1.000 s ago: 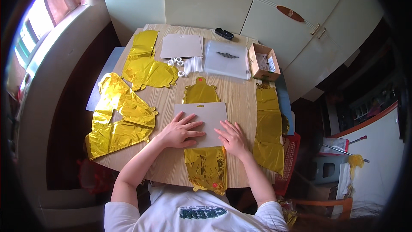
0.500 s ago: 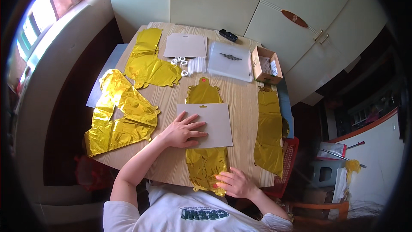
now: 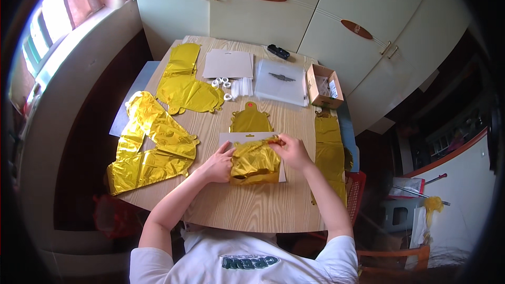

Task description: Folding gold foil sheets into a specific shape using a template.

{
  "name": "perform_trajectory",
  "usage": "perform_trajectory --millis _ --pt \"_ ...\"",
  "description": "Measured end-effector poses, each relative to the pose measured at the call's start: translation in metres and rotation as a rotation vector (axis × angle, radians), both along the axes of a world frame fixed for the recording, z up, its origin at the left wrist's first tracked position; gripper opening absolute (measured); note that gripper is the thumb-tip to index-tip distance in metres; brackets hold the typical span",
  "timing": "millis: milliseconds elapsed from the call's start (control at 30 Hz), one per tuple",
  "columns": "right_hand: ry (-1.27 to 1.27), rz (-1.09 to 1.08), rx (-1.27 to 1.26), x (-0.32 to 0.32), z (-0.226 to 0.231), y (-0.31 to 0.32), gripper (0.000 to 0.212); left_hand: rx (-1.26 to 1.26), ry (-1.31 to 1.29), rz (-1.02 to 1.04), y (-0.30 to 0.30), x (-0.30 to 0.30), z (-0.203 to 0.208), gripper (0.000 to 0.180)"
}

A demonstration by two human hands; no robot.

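Note:
In the middle of the table a flat gold foil balloon point(image 3: 256, 160) lies around a pale card point(image 3: 225, 137) with a hanging slot. Its lower part is now folded up over the card, while its far end with a red dot still shows beyond the card's top edge. My right hand point(image 3: 292, 152) pinches the folded end's upper right corner. My left hand point(image 3: 216, 165) rests at the card's left side, fingers stretched out; some fingertips are hidden by the foil.
Other gold foil balloons lie at the far left point(image 3: 181, 92), near left point(image 3: 152, 147) and right edge point(image 3: 330, 144). Along the back are a card stack point(image 3: 228, 64), white rolls point(image 3: 227, 85), white straws point(image 3: 242, 87), clear bags point(image 3: 281, 87), a black object point(image 3: 279, 51) and a cardboard box point(image 3: 339, 100).
My right hand has lifted the balloon's near end and carried it away from me, folding it over the card. My left hand has slid toward the card's left edge.

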State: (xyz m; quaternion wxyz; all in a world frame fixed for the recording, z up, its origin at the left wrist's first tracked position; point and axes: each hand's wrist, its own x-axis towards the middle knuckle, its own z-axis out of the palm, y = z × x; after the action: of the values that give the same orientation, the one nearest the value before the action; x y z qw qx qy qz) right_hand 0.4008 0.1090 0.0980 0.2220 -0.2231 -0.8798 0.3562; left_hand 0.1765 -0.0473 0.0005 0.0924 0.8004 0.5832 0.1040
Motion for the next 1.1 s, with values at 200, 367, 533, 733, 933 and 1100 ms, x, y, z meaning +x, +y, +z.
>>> perform_trajectory --millis 200,367,533,733,933,1100 --pt "-0.132 -0.14 -0.068 -0.023 -0.058 0.039 0.038 0.016 0.018 -0.04 -0.001 -0.003 -0.003 0.054" --pt "-0.097 -0.082 0.072 0.017 -0.09 0.012 0.078 -0.033 0.069 -0.025 -0.001 -0.002 -0.006 0.054" --pt "-0.346 -0.008 0.374 0.056 -0.08 -0.045 0.102 0.114 -0.054 -0.022 -0.003 0.001 -0.012 0.05" --pt "-0.292 -0.094 0.231 0.059 -0.099 -0.05 0.101 0.097 -0.058 -0.032 -0.004 0.002 -0.006 0.047" --pt "-0.279 -0.076 0.257 0.068 -0.099 -0.067 0.094 0.029 -0.036 -0.054 -0.019 0.008 0.0 0.054" --pt "-0.218 -0.089 0.295 0.089 -0.098 -0.114 0.089 0.027 -0.054 -0.086 -0.058 0.027 0.008 0.053"
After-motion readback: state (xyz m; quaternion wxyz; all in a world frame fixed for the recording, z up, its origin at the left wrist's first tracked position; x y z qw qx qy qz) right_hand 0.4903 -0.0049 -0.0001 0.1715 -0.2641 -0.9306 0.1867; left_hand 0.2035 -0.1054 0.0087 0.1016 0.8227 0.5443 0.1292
